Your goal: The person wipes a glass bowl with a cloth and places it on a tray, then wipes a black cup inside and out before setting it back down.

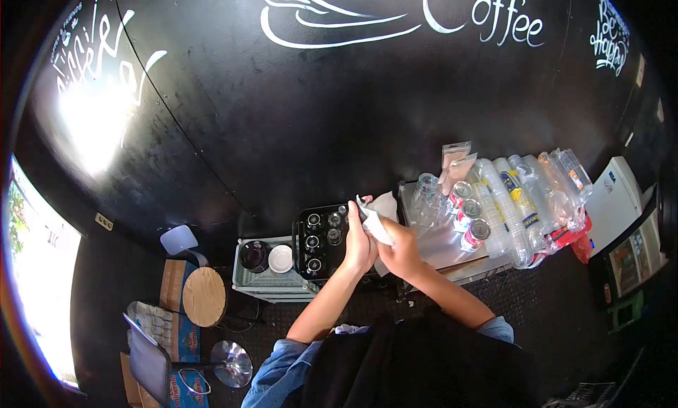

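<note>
My left hand [361,248] is closed around one side of a crumpled white cloth [379,226], thumb pointing up along it. Against the other side presses my right hand [402,251], its fingers wrapped into the fabric. The cloth hides whatever may be inside it. Just left of my hands is a black tray [302,228] that carries several small clear glasses [334,236]. More of the white cloth, or a second one, spreads behind my right hand.
On the right, a metal counter [438,249] holds clear glasses [426,190], three cans [469,210] and stacked plastic cups [498,207]. On the left, a grey rack [272,286] bears a dark bowl [254,255] and white saucers [281,259]. Beyond stands a round wooden stool [204,297].
</note>
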Motion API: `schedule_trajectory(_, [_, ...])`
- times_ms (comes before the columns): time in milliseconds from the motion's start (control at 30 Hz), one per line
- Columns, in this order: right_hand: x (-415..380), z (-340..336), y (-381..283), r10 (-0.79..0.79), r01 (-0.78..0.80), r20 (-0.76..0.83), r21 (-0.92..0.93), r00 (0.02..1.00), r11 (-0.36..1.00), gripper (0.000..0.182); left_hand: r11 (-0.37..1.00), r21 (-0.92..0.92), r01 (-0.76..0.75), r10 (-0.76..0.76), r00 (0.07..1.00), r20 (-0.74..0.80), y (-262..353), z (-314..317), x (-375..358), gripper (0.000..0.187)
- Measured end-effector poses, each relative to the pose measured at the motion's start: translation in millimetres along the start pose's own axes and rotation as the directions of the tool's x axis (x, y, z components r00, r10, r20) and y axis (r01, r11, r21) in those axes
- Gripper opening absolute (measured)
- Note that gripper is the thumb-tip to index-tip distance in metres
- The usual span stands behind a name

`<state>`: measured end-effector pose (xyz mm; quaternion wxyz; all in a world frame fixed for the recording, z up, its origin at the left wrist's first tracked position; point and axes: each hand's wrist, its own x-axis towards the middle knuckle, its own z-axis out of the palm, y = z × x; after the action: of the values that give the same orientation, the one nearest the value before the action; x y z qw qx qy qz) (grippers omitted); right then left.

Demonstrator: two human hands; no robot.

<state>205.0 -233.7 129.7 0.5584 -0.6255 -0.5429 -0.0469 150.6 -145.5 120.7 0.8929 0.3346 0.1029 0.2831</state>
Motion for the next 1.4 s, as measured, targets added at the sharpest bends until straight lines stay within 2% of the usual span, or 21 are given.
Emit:
schedule_trajectory(33, [-1.5,-1.6,-1.8,0.197,-0.2,0.035,0.123,0.98,0.972,0.026,1.0,0.005,-0.025,0.025,0.998,-0.055,-2.2,0.9,0.0,0.049])
schedule_trajectory(100, [3.2,-0.4,6.7,0.234,-0.196,-0.12,0.261,0.965,0.945,0.02,0.989,0.053,-0.141,0.142,0.99,-0.018,-1.4,0.4,-2.3,0.033])
schedule_trajectory(233, [12.0,-13.1,24.7,0.559,-0.442,-0.052,0.554,0.828,0.706,0.014,0.925,0.311,-0.219,0.213,0.976,0.056,0.3,-5.9,-6.5,0.02])
schedule_trajectory(333, [18.3,-14.2,39.3,0.601,-0.365,-0.06,0.746,0.797,0.558,0.018,0.913,0.347,-0.215,0.189,0.976,0.108,-1.1,-14.1,-7.2,0.019])
schedule_trajectory(500, [17.1,-27.8,54.7,0.543,-0.232,-0.276,0.687,0.794,0.688,0.018,0.993,0.064,-0.1,0.099,0.995,0.017,4.1,-14.6,-8.1,0.022])
schedule_trajectory(567, [-5.6,-17.7,47.4,0.181,-0.144,-0.175,0.203,0.968,0.969,0.016,0.995,0.035,-0.098,0.099,0.995,-0.031,1.1,-8.9,-8.7,0.018])
schedule_trajectory(600, [5.9,-15.7,18.7,-0.13,0.125,-0.025,-0.16,0.991,0.979,0.019,0.984,0.12,-0.13,0.135,0.99,-0.032,-4.4,-7.0,-10.7,0.017])
schedule_trajectory(633, [17.0,-15.6,-8.9,-0.358,0.419,0.218,-0.443,0.908,0.793,0.024,0.966,0.206,-0.158,0.167,0.986,-0.029,-8.0,-6.6,-12.7,0.016])
schedule_trajectory(700, [14.6,-10.6,8.4,-0.34,0.38,0.169,-0.43,0.925,0.819,0.027,0.924,0.298,-0.241,0.232,0.97,0.065,-17.1,-14.8,-8.3,0.017])
schedule_trajectory(767, [18.1,-5.7,34.8,-0.025,0.025,-0.041,0.021,0.999,0.999,0.027,0.845,0.465,-0.264,0.22,0.964,0.149,-20.2,-13.1,-12.7,0.016])
schedule_trajectory(800, [20.0,-12.5,32.6,0.195,-0.205,0.074,0.149,0.978,0.968,0.026,0.783,0.544,-0.302,0.26,0.953,0.156,-20.2,-7.4,-16.1,0.017])
schedule_trajectory(833, [19.5,-9.9,31.9,0.201,-0.21,0.073,0.149,0.977,0.966,0.026,0.784,0.545,-0.297,0.255,0.955,0.154,-21.4,-7.4,-15.6,0.017])
schedule_trajectory(900, [20.5,-2.7,29.4,-0.095,0.088,-0.098,-0.073,0.991,0.993,0.025,0.871,0.406,-0.276,0.244,0.961,0.131,-22.3,-6.6,-12.8,0.015])
schedule_trajectory(1033, [25.6,-13.5,37.1,-0.354,0.355,0.024,-0.111,0.935,0.928,0.024,0.904,0.354,-0.239,0.227,0.971,0.075,-20.5,-0.4,-18.0,0.015])
schedule_trajectory(1067, [18.7,-8.6,39.7,-0.029,0.036,-0.046,0.164,0.999,0.986,0.025,0.859,0.432,-0.274,0.249,0.962,0.114,-20.9,-3.9,-18.0,0.013])
schedule_trajectory(1100, [16.6,-14.2,40.8,0.238,-0.25,0.085,0.179,0.968,0.952,0.027,0.86,0.433,-0.268,0.244,0.963,0.112,-19.0,-4.1,-18.5,0.013])
schedule_trajectory(1167, [18.0,-2.0,35.6,0.027,-0.013,-0.133,0.106,0.991,0.994,0.029,0.852,0.465,-0.239,0.233,0.97,0.072,-12.6,-3.2,-16.8,0.013])
schedule_trajectory(1233, [16.4,-8.3,32.6,-0.39,0.387,0.05,-0.296,0.919,0.873,0.03,0.887,0.406,-0.22,0.223,0.974,0.041,-11.7,0.7,-15.7,0.011])
schedule_trajectory(1300, [14.9,-9.0,30.8,-0.358,0.367,0.084,-0.287,0.93,0.885,0.03,0.892,0.396,-0.217,0.236,0.972,0.003,-10.7,7.8,-19.9,0.009])
schedule_trajectory(1367, [15.1,-8.2,39.7,-0.179,0.182,-0.035,0.102,0.983,0.978,0.03,0.892,0.427,-0.149,0.161,0.987,0.009,-9.2,-1.8,-22.2,0.009])
schedule_trajectory(1400, [12.4,-11.5,37.4,0.148,-0.156,0.053,0.201,0.988,0.967,0.03,0.886,0.457,-0.08,0.085,0.996,0.009,-9.1,-5.6,-24.4,0.009])
